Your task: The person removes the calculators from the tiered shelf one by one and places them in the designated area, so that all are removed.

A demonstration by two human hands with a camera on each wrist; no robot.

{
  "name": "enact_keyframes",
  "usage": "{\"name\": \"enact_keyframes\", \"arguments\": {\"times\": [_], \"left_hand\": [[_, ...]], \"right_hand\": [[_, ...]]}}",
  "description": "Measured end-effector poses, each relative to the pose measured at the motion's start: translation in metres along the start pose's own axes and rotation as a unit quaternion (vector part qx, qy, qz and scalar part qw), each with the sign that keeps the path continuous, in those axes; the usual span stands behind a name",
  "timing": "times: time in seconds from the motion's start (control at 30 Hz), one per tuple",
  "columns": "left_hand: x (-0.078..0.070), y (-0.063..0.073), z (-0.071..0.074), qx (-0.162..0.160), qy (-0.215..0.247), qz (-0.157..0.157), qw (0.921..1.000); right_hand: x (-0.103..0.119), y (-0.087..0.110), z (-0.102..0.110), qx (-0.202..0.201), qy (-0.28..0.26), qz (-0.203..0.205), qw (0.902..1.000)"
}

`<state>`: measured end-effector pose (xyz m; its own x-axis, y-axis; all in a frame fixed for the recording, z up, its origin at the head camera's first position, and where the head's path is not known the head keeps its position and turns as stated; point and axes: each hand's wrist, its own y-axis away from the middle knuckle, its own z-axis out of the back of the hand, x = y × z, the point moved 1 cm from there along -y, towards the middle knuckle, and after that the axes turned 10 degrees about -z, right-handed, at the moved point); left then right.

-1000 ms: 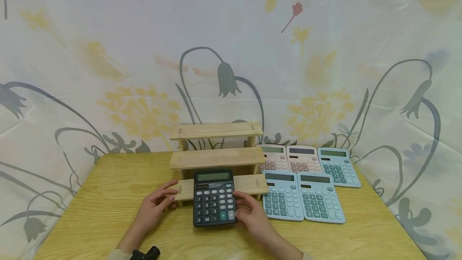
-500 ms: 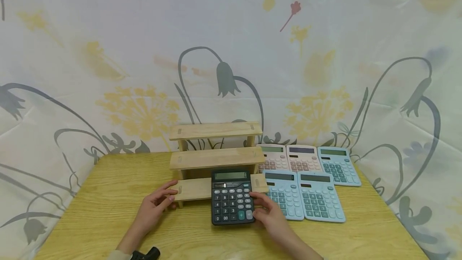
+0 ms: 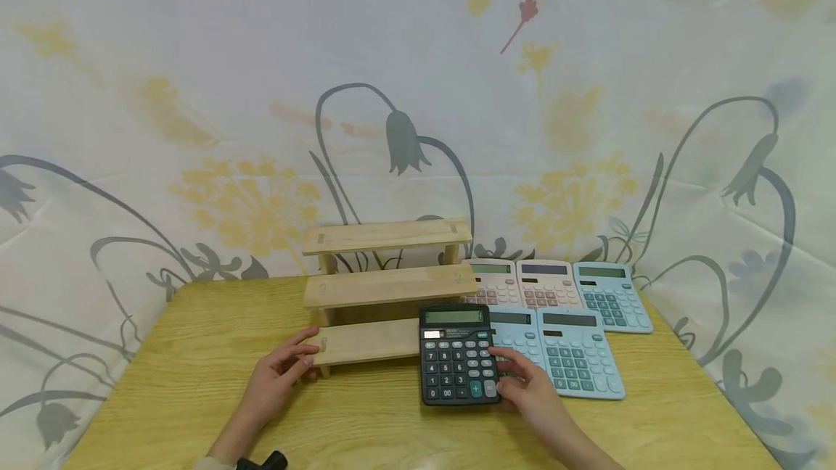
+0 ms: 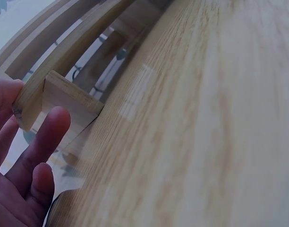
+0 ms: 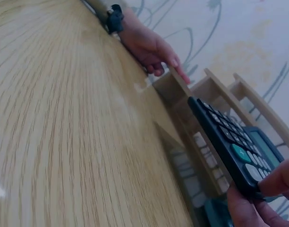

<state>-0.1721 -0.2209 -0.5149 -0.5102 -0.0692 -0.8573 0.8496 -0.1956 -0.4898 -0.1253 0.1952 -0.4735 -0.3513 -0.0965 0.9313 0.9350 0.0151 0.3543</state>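
Note:
A black desk calculator is held by my right hand, which pinches its right edge near the bottom corner. In the right wrist view, the thumb lies on the key side of the calculator and other fingers are beneath it. The calculator is tilted, its display toward the shelf, and it covers the right end of the lowest step. My left hand touches the left end of the three-step wooden shelf, its fingers loosely bent. In the left wrist view, a fingertip rests at the end of the lowest board.
On the right of the wooden table lie light blue calculators in front and pink calculators behind, with another blue calculator beside them. A flower-printed cloth hangs behind the table.
My right hand has carried the black calculator to the right along the lowest step, from its middle to its right end. The left hand has stayed at the shelf's left end.

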Motion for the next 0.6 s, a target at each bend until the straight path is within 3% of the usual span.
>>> {"name": "enact_keyframes", "arguments": {"times": [0.37, 0.6], "left_hand": [[-0.001, -0.002, -0.001, 0.001, -0.005, 0.006, 1.0000], [-0.001, 0.000, 0.000, 0.000, -0.001, 0.003, 1.0000]], "right_hand": [[0.000, 0.003, 0.032, -0.056, 0.039, -0.013, 0.9976], [-0.002, 0.002, 0.053, -0.060, 0.053, -0.018, 0.9966]]}}
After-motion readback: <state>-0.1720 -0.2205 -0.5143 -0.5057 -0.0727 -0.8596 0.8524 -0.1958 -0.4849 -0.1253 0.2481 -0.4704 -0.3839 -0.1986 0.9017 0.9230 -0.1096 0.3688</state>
